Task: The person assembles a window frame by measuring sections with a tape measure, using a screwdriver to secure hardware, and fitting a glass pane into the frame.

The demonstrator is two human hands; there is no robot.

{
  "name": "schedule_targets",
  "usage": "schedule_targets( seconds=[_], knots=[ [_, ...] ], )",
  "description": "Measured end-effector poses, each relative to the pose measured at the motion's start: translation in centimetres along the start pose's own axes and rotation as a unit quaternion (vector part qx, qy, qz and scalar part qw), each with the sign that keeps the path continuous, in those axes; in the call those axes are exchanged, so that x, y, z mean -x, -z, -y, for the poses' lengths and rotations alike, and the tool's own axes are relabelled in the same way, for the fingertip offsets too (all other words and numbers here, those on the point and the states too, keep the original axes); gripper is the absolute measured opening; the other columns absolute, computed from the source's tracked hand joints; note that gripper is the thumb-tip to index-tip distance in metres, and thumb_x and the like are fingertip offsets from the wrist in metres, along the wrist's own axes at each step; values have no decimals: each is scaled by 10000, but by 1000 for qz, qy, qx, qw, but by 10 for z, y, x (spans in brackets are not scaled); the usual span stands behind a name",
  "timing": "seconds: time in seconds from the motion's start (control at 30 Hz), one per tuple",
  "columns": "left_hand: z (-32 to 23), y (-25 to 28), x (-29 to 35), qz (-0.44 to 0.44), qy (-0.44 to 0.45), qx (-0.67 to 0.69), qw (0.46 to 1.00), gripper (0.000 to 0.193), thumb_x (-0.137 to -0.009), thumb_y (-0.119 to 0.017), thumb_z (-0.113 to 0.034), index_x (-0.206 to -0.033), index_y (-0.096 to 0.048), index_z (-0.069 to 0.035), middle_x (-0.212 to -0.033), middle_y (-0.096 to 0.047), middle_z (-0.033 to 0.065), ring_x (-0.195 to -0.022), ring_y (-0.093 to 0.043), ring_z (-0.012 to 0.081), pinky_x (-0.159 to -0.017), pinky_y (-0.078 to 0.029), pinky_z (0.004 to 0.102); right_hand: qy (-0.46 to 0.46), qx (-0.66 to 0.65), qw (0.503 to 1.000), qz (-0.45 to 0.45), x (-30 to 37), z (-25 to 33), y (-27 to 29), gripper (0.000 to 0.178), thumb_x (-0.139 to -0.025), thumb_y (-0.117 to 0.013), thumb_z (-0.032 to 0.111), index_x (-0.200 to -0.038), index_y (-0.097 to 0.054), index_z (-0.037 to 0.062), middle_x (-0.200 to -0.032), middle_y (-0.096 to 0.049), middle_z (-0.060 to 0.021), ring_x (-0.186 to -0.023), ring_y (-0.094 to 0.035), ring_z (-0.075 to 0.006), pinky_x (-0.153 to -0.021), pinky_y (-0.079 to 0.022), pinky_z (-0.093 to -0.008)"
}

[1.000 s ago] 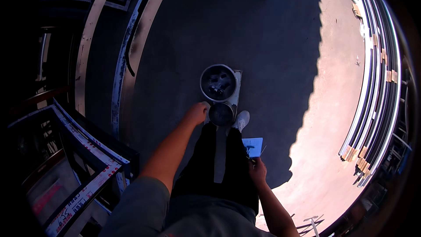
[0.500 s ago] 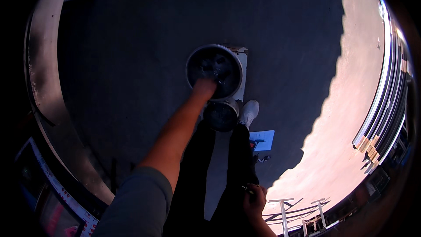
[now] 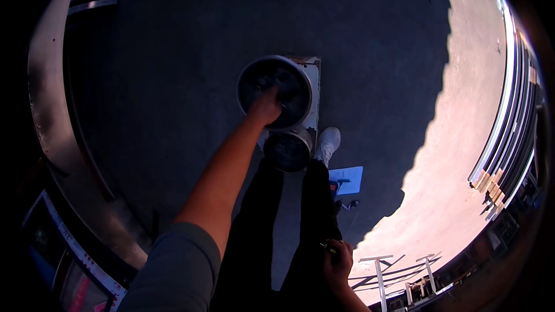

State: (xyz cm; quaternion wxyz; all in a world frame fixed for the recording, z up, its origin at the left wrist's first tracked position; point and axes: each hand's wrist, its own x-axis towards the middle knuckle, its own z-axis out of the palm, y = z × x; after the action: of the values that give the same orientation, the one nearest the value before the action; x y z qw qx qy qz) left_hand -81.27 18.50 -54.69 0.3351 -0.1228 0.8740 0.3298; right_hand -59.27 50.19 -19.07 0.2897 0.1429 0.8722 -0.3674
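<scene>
My left hand [image 3: 267, 107] reaches over the near rim of a large round metal pot [image 3: 307, 76]. One finger seems stretched out toward the dark contents, but blur and shadow hide the others. Inside the pot lie dark pieces whose kind I cannot make out. A smaller round pot [image 3: 288, 152] stands just nearer, between my lower legs, with dark contents. By my right thigh, my right hand [image 3: 339, 261] is closed around a small tool with a yellow-green and black handle [image 3: 330, 248]; its thin tip sticks out to the left.
A worn white board [image 3: 314, 95] lies beside and under the large pot. Right of my white shoe [image 3: 328, 141] are a pale sheet [image 3: 350, 180] and a small dark object [image 3: 351, 204]. Long metal bars [image 3: 506, 133] are stacked at far right; white stands [image 3: 380, 280] are at lower right.
My left hand has shifted slightly farther over the large pot, with a finger now extended. The whole view has shifted a little. My right hand keeps its hold.
</scene>
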Motion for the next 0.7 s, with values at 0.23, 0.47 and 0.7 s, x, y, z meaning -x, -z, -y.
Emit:
schedule_targets(
  seconds=[0.23, 0.47, 0.7],
  knots=[
    [-21, -13, -8, -18, -41, -119, 992, 620, -820, -803, -160, -1358, -515, -51, -1398, -567, 218, -1341, -545, 418, -1118, -484, 500, -13, -15, 1000, 4, 2, -9, 2, 209, -826, -730, -32, -1006, -679, 61, -1087, -779, -105, -1011, -680, -348, -901, -538, -437],
    [-22, -18, -3, -51, -77, -104, 990, 561, -828, -813, -146, -1301, -532, -39, -1344, -583, 257, -1294, -567, 454, -1112, -475, 517, -10, -16, 1000, 2, 4, -17, 6, 234, -830, -720, -52, -1032, -673, 56, -1086, -776, -107, -1001, -677, -339, -905, -535, -426],
    [-8, -28, -12, -52, -89, -89, 991, 350, -906, -708, -108, -1231, -589, -60, -1290, -631, 235, -1257, -601, 432, -1096, -489, 507, -4, -33, 999, -1, 6, -23, 10, 231, -830, -722, -61, -1022, -675, 57, -1069, -776, -108, -986, -676, -331, -888, -534, -415]
  ],
)
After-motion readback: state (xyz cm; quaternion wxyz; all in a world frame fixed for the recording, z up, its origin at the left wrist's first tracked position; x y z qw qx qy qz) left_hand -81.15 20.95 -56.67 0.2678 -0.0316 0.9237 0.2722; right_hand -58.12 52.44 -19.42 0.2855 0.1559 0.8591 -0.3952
